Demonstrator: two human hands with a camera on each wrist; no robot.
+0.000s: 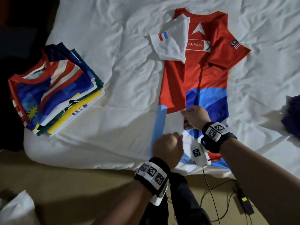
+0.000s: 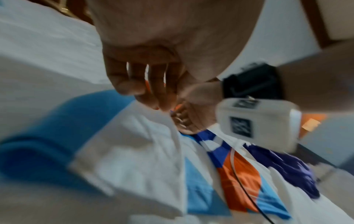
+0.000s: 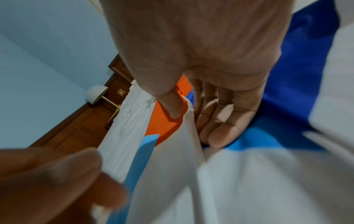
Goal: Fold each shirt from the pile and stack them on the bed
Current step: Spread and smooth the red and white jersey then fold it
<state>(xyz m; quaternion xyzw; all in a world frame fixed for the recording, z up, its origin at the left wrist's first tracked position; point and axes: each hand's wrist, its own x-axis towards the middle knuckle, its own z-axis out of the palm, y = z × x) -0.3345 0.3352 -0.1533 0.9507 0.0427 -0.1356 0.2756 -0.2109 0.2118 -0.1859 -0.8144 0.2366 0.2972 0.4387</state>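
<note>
Shirt (image 1: 206, 73): red/blue/white, flat on bed (image 1: 100, 38), left side folded in.
L hand (image 1: 167, 147): pinching folded edge nr hem.
R hand (image 1: 194, 116): pinching same edge, higher up.
Stack (image 1: 53, 98): folded shirts, bed's left.

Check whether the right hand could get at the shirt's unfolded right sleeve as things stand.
Probably yes. The sleeve lies flat on the bed with nothing over it. But the right hand pinches the folded edge of the shirt, so it must let go first.
</note>
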